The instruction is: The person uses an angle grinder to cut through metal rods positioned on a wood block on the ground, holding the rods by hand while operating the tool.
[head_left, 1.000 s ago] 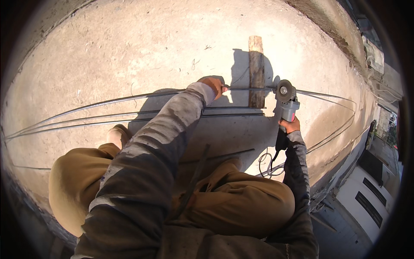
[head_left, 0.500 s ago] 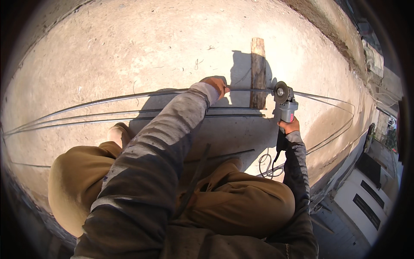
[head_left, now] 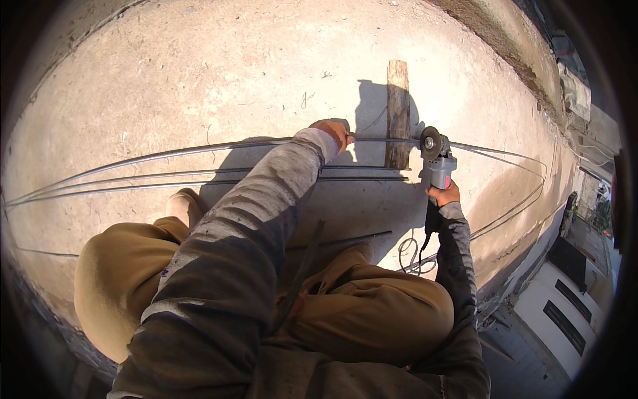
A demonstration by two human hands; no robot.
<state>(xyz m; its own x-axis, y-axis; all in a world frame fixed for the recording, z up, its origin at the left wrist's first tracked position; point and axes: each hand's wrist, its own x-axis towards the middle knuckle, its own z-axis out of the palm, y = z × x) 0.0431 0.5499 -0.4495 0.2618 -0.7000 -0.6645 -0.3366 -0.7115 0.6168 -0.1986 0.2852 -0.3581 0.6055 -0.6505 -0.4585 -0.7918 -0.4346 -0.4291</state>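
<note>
My left hand [head_left: 335,132] is closed around a long steel rod [head_left: 219,145] that lies across a wooden block [head_left: 398,110]. In my right hand [head_left: 444,194] is a grey angle grinder [head_left: 438,171], gripped by its body with the head pointing away from me. Its dark cutting disc [head_left: 430,141] is by the rod, just right of the block; whether disc and rod touch I cannot tell. Two more rods [head_left: 362,178] run nearer to me, their right ends by the block's near end. Part of the left hand's fingers is hidden by its sleeve.
The grinder's black cord [head_left: 417,259] loops on the concrete floor [head_left: 166,80] beside my right forearm. Thin bent rods [head_left: 545,166] reach out to the right. A dark flat bar [head_left: 299,272] slants up near my knees. A white object with dark slots [head_left: 565,319] stands at lower right.
The grinder and my right hand have shifted very slightly left, toward the block. My left hand keeps its hold on the rod.
</note>
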